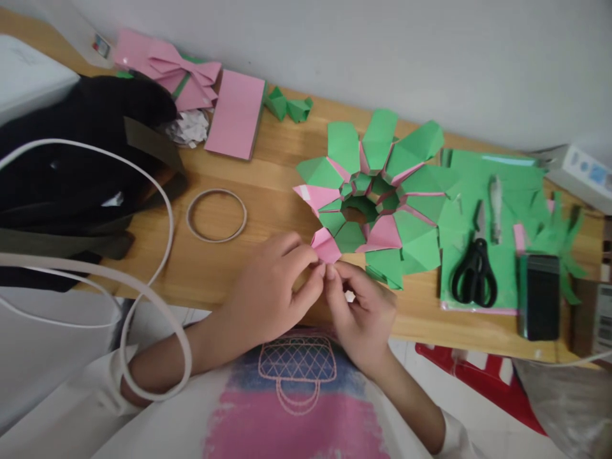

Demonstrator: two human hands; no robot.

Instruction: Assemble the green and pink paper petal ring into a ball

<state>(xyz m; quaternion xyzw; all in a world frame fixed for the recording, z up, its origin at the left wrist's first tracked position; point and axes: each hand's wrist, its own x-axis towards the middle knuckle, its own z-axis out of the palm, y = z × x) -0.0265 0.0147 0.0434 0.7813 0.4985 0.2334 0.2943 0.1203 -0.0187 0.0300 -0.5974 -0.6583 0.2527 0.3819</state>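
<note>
On the wooden table lies a ring-shaped folded-paper flower (382,143), with green petals, pink strips between them and an open centre. A pink paper flap (326,246) sticks out at its near left side. My left hand (275,296) pinches the near tip of this flap between thumb and forefinger. At the same tip, my right hand (363,312) has its thumb and forefinger pressed together, touching the left fingertips. A small white spot shows by the right fingers; I cannot tell what it is. Left of the flower lies a roll of tape (217,215).
Black-handled scissors (475,274), a clear-bodied cutter (496,207) and a dark phone (539,296) lie right, on or beside green paper sheets (507,172). Pink paper (236,115), a pink bow (184,67) and crumpled paper (189,129) lie at the back. White cables (165,223) loop at left, one across my forearm.
</note>
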